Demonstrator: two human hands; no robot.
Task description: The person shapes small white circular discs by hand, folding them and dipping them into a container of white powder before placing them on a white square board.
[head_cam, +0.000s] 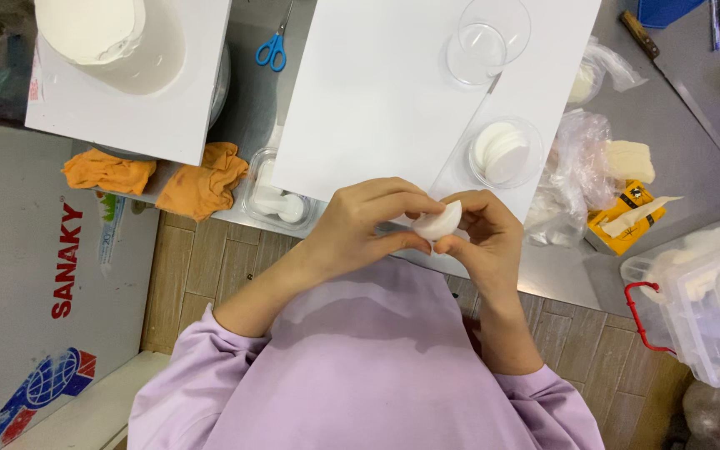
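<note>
Fingers of both hands curl tightly around a small white piece, pinching it from either side just off the near edge of the white board. Left hand wraps its fingers over the piece's top with the thumb pressed beneath; right hand closes on the other end, fingertips bent inward and touching the piece. Both hands nearly meet, with only the piece between them. On the board, just beyond the right hand, sits a clear dish holding white discs, and farther up the board stands a clear cup. Left of the board lie orange cloths and blue scissors. Right of the board are crumpled plastic bags and a clear box.
</note>
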